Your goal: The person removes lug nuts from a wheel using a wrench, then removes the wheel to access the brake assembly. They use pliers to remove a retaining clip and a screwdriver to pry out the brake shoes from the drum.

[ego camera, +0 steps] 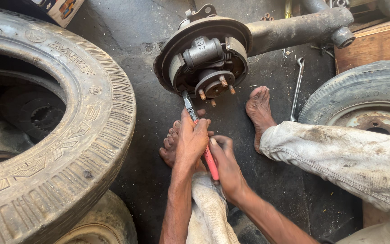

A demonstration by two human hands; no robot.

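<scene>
A brake drum assembly [204, 56] with brake shoes, a wheel cylinder and a studded hub sits on the end of a grimy axle tube [294, 29]. Red-handled pliers [211, 163] reach up to the lower left edge of the assembly, jaws touching it. My left hand [191, 138] grips the pliers high on the handles. My right hand [225, 167] holds the lower end of the red handles. Both hands are low in the middle, just above my bare left foot [170, 147].
A big worn tyre [91, 131] lies at the left. Another tyre on a rusty rim [362, 101] is at the right. A spanner [296, 88] lies on the dark floor beside my right foot [259, 110]. A wooden box [375, 43] stands top right.
</scene>
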